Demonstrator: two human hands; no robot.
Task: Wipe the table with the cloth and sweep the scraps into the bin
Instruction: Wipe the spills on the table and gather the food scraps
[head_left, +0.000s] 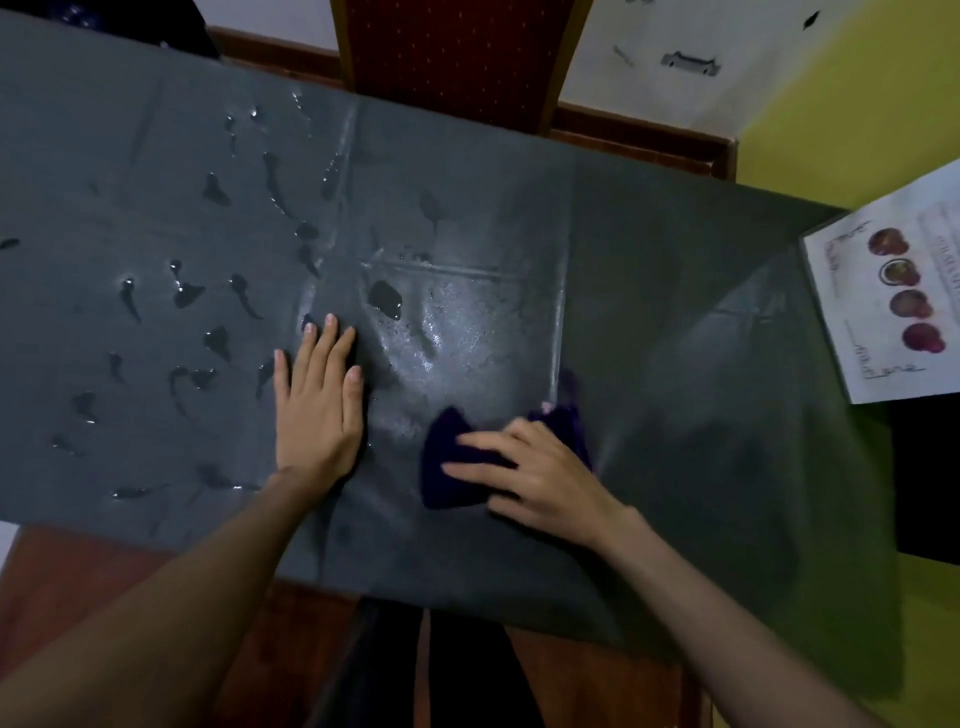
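Observation:
A grey plastic sheet covers the table (675, 322). Several dark wet blobs (218, 340) dot its left half, and a bigger puddle (385, 297) lies near the middle. My left hand (318, 400) presses flat on the sheet, fingers apart, holding nothing. My right hand (535, 473) lies on a dark purple cloth (449, 467) near the front edge and presses it onto the sheet. Part of the cloth shows beyond my fingers on the right. A smeared wet patch shines just above the cloth. No bin is in view.
A printed sheet with round reddish pictures (893, 301) lies at the table's right end. A red upholstered chair (457, 52) stands behind the far edge. The floor shows brown in front and yellow-green (852, 104) on the right.

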